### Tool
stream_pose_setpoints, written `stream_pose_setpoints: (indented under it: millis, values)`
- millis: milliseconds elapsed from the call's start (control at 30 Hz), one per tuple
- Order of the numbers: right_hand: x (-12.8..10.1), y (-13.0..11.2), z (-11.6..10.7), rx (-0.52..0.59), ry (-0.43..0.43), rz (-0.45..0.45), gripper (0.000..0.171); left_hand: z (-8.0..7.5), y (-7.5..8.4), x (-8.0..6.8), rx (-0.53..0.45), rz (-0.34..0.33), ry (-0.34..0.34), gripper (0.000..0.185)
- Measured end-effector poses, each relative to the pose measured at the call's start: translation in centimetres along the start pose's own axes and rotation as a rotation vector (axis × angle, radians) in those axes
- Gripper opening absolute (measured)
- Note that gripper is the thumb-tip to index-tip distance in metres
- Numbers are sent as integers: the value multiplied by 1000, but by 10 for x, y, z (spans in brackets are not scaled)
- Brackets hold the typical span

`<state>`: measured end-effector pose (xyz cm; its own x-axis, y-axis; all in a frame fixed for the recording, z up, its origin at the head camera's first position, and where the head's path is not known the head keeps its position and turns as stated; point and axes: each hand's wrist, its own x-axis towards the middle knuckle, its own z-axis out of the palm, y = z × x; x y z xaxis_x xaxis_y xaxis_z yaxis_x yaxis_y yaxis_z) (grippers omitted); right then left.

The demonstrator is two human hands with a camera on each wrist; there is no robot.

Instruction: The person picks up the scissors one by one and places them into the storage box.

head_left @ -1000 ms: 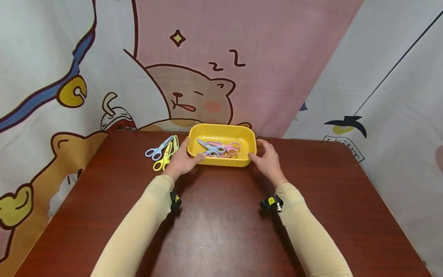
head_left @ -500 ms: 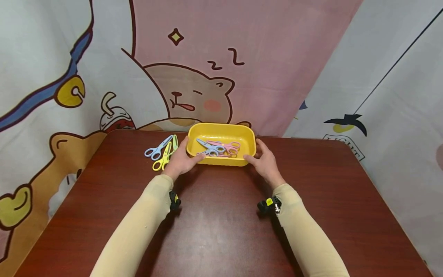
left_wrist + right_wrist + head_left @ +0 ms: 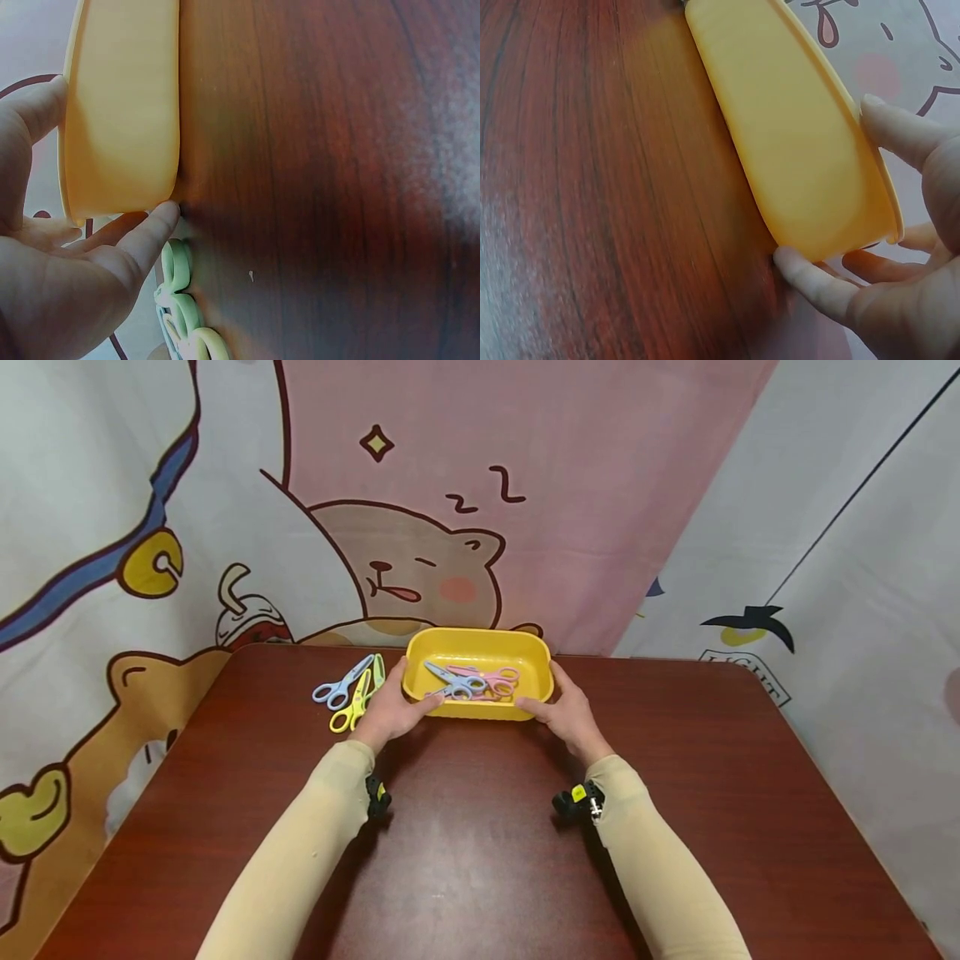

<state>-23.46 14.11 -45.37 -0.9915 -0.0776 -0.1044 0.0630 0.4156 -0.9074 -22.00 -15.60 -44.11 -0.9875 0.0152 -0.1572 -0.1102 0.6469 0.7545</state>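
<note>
One left hand (image 3: pixel 391 707) at nine o'clock and one right hand (image 3: pixel 568 711) at three are gripping a yellow basin (image 3: pixel 480 712) at twelve across the table (image 3: pixel 480 827), its likely light, stiff plastic probably favouring two-ended holds

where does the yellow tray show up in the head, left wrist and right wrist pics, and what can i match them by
Head: the yellow tray is near the picture's centre.
Left wrist: the yellow tray is at upper left, cut off by the top edge.
Right wrist: the yellow tray is upper right of centre, slanted, also cut off at the top.
Shared landmark: the brown tabletop.
</note>
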Motion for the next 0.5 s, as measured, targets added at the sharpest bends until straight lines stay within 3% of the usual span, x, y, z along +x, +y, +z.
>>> stream_pose_setpoints:
  millis: [500]
  values:
    - [-2,-7,5,42,29,77,103,0,-3,-1,9,28,-2,103]
